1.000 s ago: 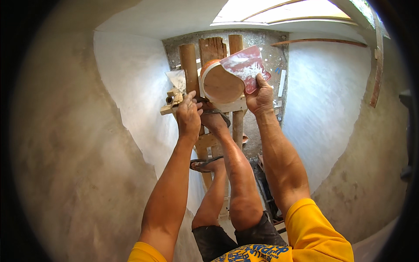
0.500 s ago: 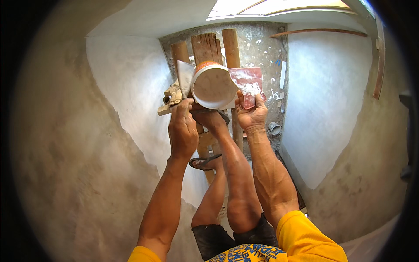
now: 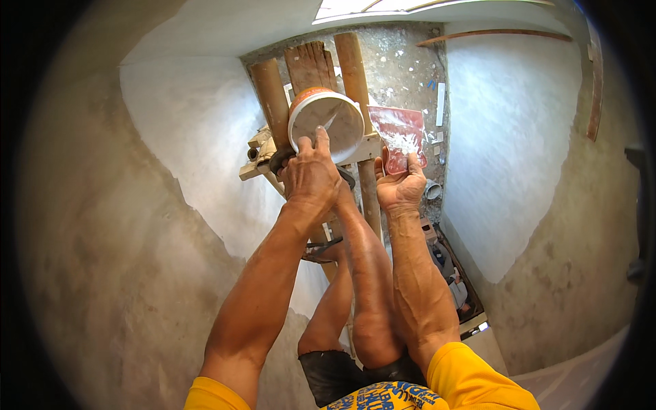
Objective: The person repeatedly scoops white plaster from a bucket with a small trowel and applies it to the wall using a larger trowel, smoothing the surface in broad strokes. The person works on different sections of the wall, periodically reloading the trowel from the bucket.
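My left hand [image 3: 311, 174] is closed on a flat putty scraper, its fingers at the near rim of a round bucket [image 3: 292, 130]. The scraper's blade [image 3: 330, 121] shows as a thin pale sliver inside the bucket, tilted; its grip is hidden by my fingers. The bucket is white with an orange outer side and holds a greyish paste. To the right of the bucket, my right hand [image 3: 401, 184] grips a red flat plate [image 3: 400, 126] by its near edge. White paste is smeared over the plate.
Wooden planks [image 3: 352, 65] run below, with my sandalled feet on or near them. Offcuts of wood [image 3: 254, 167] stick out at left. Plastered walls [image 3: 512, 150] rise on both sides. On the littered floor lie a grey pipe piece [image 3: 432, 190] and a box of tools [image 3: 458, 287].
My left hand has moved right, bringing the scraper from beside the bucket to inside it. The red plate in my right hand has shifted slightly right, away from the bucket.
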Available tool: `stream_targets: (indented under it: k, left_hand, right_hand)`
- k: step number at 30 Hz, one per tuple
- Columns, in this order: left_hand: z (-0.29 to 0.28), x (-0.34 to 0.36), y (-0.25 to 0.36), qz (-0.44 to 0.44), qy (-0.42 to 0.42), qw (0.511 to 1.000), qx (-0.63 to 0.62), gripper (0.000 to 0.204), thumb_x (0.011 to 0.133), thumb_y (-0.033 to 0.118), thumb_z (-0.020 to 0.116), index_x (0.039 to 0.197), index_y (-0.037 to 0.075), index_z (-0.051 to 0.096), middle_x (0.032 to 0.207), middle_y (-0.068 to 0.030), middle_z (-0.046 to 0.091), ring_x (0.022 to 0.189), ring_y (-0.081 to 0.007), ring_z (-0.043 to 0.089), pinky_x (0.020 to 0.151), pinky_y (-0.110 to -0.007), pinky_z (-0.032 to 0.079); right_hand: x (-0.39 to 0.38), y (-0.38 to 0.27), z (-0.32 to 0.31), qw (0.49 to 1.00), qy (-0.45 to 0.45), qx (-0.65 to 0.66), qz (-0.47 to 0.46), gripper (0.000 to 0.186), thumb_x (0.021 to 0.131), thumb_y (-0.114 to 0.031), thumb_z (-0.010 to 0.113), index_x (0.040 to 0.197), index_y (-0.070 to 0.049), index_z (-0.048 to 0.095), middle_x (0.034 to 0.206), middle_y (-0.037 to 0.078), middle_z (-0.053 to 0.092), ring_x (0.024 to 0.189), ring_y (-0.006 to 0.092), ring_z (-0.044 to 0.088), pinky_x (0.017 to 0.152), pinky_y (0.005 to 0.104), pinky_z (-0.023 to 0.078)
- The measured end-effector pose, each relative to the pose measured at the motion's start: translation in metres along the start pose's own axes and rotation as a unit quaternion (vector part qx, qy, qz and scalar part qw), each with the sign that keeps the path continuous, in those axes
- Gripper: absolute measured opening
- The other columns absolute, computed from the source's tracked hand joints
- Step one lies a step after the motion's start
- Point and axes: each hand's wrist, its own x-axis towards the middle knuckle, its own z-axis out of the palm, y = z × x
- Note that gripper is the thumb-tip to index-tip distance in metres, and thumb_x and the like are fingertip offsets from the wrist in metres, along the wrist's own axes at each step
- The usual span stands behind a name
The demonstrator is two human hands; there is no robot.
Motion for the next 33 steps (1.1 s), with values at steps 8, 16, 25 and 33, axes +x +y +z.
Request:
stream_targets:
  k: [8, 16, 25, 33]
  left_hand:
    - [0.029, 0.049, -0.014, 0.033, 0.000, 0.996, 0.088, 0.062, 0.087, 0.013, 0.066, 0.146, 0.006, 0.052, 0.117, -0.0183, 0.057, 0.098, -0.0399, 0.070, 0.087, -0.050, 0.057]
    - [0.054, 0.101, -0.016, 0.079, 0.015, 0.981, 0.174, 0.027, 0.089, 0.011, 0.065, 0.114, 0.003, 0.071, 0.114, -0.0156, 0.058, 0.097, -0.0338, 0.071, 0.081, -0.048, 0.060]
    - [0.083, 0.131, -0.027, 0.098, 0.038, 0.978, 0.182, 0.022, 0.089, 0.013, 0.067, 0.106, 0.001, 0.073, 0.115, -0.0148, 0.058, 0.090, -0.0325, 0.075, 0.075, -0.042, 0.064]
    - [0.088, 0.145, -0.015, 0.089, -0.001, 0.979, 0.181, 0.021, 0.090, 0.012, 0.064, 0.103, 0.001, 0.076, 0.114, -0.0183, 0.065, 0.098, -0.0363, 0.074, 0.081, -0.043, 0.062]
  right_hand:
    - [0.035, 0.001, -0.027, 0.998, -0.011, -0.035, -0.045, 0.027, 0.103, -0.030, 0.057, 0.124, -0.012, 0.060, 0.116, 0.005, 0.070, 0.105, 0.0232, 0.066, 0.092, 0.0463, 0.050]
    - [0.058, 0.001, -0.049, 0.996, -0.006, -0.037, -0.078, 0.026, 0.104, -0.027, 0.059, 0.123, -0.010, 0.060, 0.116, 0.006, 0.069, 0.104, 0.0226, 0.066, 0.087, 0.0458, 0.055]
    - [0.066, -0.003, -0.058, 0.993, -0.010, -0.058, -0.098, 0.030, 0.104, -0.021, 0.059, 0.128, -0.003, 0.057, 0.118, 0.010, 0.067, 0.104, 0.0252, 0.067, 0.086, 0.0444, 0.057]
    - [0.063, -0.009, -0.058, 0.994, -0.031, -0.070, -0.075, 0.033, 0.102, -0.016, 0.060, 0.131, -0.002, 0.056, 0.121, 0.011, 0.067, 0.108, 0.0259, 0.066, 0.093, 0.0433, 0.055]
